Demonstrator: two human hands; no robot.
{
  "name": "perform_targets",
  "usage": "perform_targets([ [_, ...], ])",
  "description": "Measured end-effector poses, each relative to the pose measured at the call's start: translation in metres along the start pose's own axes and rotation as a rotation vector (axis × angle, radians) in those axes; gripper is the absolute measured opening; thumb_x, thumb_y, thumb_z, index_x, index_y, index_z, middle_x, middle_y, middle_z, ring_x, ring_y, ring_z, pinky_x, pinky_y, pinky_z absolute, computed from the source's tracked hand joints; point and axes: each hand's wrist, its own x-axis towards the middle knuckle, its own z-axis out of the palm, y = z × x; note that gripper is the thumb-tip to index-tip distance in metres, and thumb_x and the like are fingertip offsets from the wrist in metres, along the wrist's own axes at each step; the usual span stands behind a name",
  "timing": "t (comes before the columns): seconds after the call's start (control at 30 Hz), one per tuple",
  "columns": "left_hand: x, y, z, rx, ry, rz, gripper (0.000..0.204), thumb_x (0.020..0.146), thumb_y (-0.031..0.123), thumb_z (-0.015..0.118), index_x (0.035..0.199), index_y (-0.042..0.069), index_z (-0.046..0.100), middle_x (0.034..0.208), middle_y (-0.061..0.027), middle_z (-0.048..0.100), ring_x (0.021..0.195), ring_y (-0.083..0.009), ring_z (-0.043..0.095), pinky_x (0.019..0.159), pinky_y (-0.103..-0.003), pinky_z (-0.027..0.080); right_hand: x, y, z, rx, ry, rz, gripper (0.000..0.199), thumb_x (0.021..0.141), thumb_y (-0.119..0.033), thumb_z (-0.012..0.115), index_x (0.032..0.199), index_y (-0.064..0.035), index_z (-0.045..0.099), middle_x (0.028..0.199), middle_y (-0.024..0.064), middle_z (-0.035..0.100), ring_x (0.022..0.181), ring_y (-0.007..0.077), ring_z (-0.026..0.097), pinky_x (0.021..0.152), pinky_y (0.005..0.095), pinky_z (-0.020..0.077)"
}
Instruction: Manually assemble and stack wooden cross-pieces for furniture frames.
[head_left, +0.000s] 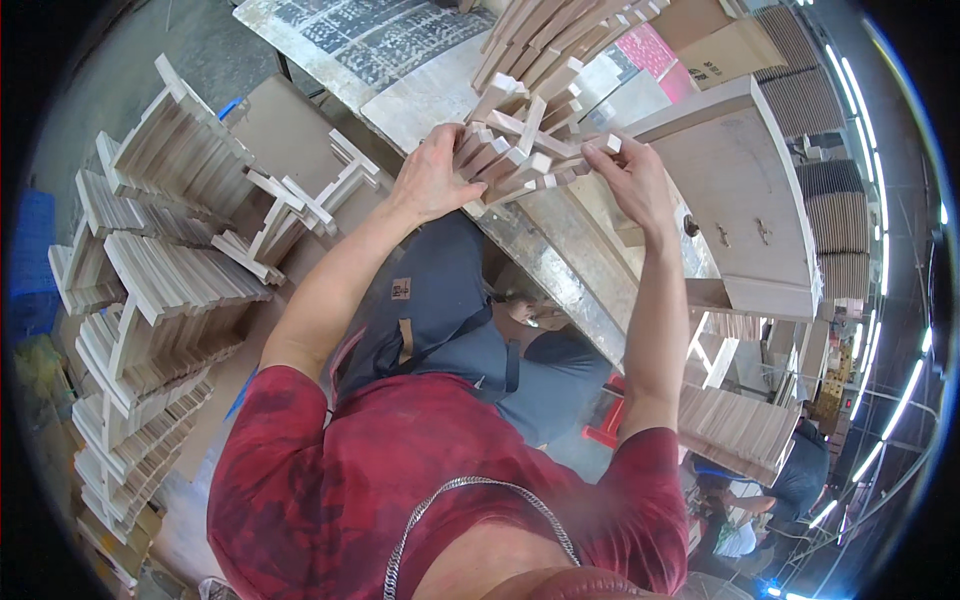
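A loose heap of wooden sticks [528, 125] lies at the near edge of the workbench, light ends pointing several ways. My left hand [432, 180] curls around the left side of the heap, its thumb in front and its other fingers partly hidden behind the sticks. On the heap's right side, my right hand [634, 182] pinches a wooden stick [560, 180] near its pale end, between thumb and fingers. That stick lies roughly crosswise along the front of the heap.
Stacked wooden frame pieces [185, 270] stand on the left. Longer wooden strips [550, 35] lie farther back on the workbench [425, 85]. A large wooden panel box [745, 190] stands to the right, before piled cardboard sheets [835, 215]. Another person [800, 470] is at lower right.
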Motion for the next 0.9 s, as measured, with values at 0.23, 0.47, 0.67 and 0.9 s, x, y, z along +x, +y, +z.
perform_targets([
  [0.23, 0.002, -0.008, -0.005, 0.005, -0.002, -0.016, 0.085, 0.068, 0.031, 0.086, 0.134, -0.004, 0.044, 0.127, -0.0251, 0.053, 0.117, -0.0411, 0.057, 0.1, -0.045, 0.048, 0.008, -0.001, 0.017, 0.203, 0.025, 0.097, 0.036, 0.097, -0.034, 0.067, 0.106, 0.0006, 0.071, 0.076, 0.0103, 0.068, 0.072, 0.0152, 0.06, 0.07, 0.0321, 0.0481],
  [0.47, -0.006, 0.023, -0.003, 0.004, 0.067, 0.02, 0.102, 0.063, 0.039, 0.093, 0.138, -0.004, 0.04, 0.127, -0.0246, 0.053, 0.119, -0.0392, 0.057, 0.1, -0.046, 0.048, 0.014, 0.0, 0.032, -0.066, 0.169, 0.072, 0.045, 0.107, -0.039, 0.044, 0.103, -0.0005, 0.068, 0.082, 0.0218, 0.066, 0.08, 0.0365, 0.065, 0.078, 0.043, 0.0496],
  [0.67, -0.005, 0.02, 0.017, 0.034, 0.231, 0.013, 0.103, 0.059, 0.044, 0.093, 0.134, -0.005, 0.041, 0.121, -0.0247, 0.053, 0.111, -0.0411, 0.058, 0.095, -0.047, 0.049, 0.006, 0.001, 0.039, 0.015, 0.179, 0.049, 0.046, 0.107, -0.038, 0.042, 0.101, -0.0006, 0.067, 0.086, 0.0253, 0.066, 0.087, 0.0421, 0.065, 0.081, 0.0455, 0.049],
  [0.9, 0.01, -0.008, 0.025, 0.123, 0.295, 0.246, 0.094, 0.063, 0.056, 0.089, 0.122, -0.005, 0.047, 0.108, -0.0222, 0.055, 0.096, -0.0418, 0.061, 0.08, -0.048, 0.052, 0.014, 0.012, 0.046, -0.001, 0.284, -0.015, 0.045, 0.107, -0.037, 0.04, 0.099, 0.0006, 0.064, 0.091, 0.029, 0.065, 0.093, 0.0478, 0.063, 0.083, 0.0481, 0.0487],
])
